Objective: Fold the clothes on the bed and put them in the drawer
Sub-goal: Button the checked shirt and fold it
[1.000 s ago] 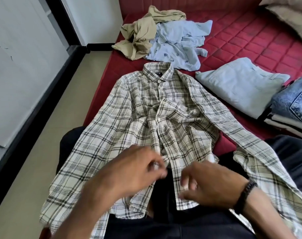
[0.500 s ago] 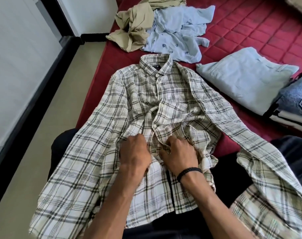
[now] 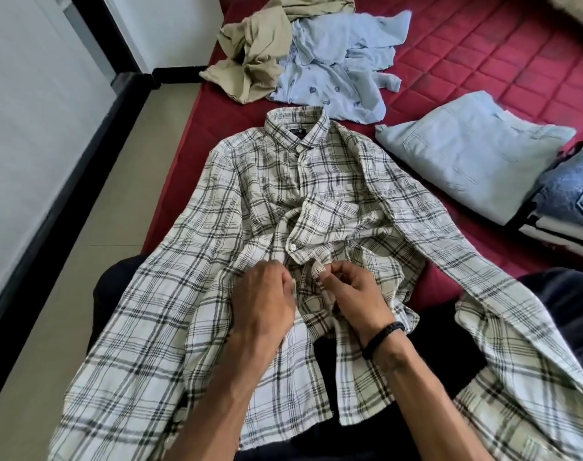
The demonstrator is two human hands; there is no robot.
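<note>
A white and black plaid shirt (image 3: 250, 201) lies face up across the red bed (image 3: 483, 61) and my lap, collar away from me, sleeves spread to both sides. My left hand (image 3: 267, 304) grips the left front edge near the middle of the placket. My right hand (image 3: 353, 294), with a black wristband, pinches the right placket edge beside it. Two buttons above my hands are fastened; the lower front hangs apart.
A crumpled beige garment (image 3: 257, 54) and a crumpled light blue shirt (image 3: 336, 68) lie beyond the collar. Folded pale blue jeans (image 3: 466, 154) and darker folded denim (image 3: 569, 201) sit on the right. Tiled floor (image 3: 100, 211) and a wall are to the left.
Both hands moved up from the shirt's hem to the middle of the placket, bunching the front, and now pinch the two edges together there.
</note>
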